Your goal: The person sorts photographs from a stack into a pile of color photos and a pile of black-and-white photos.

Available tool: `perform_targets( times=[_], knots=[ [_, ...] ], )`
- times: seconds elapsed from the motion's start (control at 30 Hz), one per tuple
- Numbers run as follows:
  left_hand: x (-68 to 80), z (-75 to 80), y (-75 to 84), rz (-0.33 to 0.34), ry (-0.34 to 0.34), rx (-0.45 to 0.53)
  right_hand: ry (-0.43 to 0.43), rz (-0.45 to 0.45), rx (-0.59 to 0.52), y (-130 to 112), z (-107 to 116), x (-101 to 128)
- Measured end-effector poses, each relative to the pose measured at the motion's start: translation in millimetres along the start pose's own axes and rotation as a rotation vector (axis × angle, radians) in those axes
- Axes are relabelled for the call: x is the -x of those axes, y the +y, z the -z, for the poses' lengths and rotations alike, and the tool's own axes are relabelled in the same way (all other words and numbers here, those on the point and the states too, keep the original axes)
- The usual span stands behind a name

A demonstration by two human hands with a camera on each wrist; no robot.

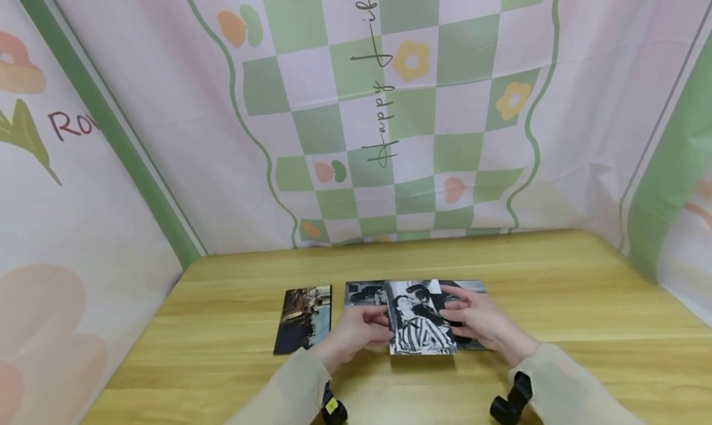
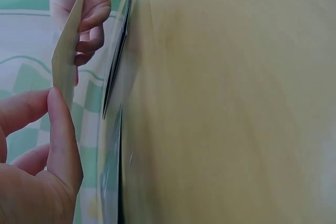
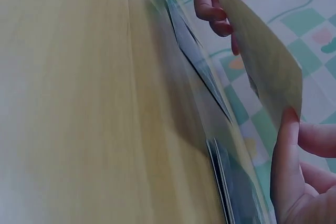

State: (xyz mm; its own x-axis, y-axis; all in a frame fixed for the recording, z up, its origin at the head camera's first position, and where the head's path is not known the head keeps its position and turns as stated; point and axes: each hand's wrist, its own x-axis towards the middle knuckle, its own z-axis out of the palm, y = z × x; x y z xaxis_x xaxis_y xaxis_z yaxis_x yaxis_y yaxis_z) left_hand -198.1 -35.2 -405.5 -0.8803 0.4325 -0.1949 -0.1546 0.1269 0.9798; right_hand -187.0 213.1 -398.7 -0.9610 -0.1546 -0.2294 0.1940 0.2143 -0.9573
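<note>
A black-and-white photo (image 1: 421, 319) of a couple is lifted off the wooden table (image 1: 556, 289), held at its two side edges. My left hand (image 1: 356, 329) pinches its left edge; my right hand (image 1: 478, 323) pinches its right edge. In the left wrist view the photo (image 2: 67, 56) shows edge-on between my thumb (image 2: 60, 129) and the other hand (image 2: 84, 9). The right wrist view shows the photo's pale back (image 3: 262, 56) above my right thumb (image 3: 286, 161). More photos (image 1: 364, 292) lie flat under it.
A dark colour photo (image 1: 304, 318) lies alone on the table to the left. Checked pink-and-green cloth (image 1: 389, 104) hangs behind and at both sides. Bare tabletop stretches to the right and front.
</note>
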Motion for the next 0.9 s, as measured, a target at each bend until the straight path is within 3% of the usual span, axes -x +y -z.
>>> perform_targets(
  times=[0.3,0.9],
  knots=[
    [7.0,26.8,-0.8,0.008,0.048,-0.030,0.033,0.014,0.021,-9,-27,-16],
    [10.8,63.9,-3.0,-0.023,0.056,-0.183,0.076,-0.014,0.061,-18,-60,-41]
  ],
)
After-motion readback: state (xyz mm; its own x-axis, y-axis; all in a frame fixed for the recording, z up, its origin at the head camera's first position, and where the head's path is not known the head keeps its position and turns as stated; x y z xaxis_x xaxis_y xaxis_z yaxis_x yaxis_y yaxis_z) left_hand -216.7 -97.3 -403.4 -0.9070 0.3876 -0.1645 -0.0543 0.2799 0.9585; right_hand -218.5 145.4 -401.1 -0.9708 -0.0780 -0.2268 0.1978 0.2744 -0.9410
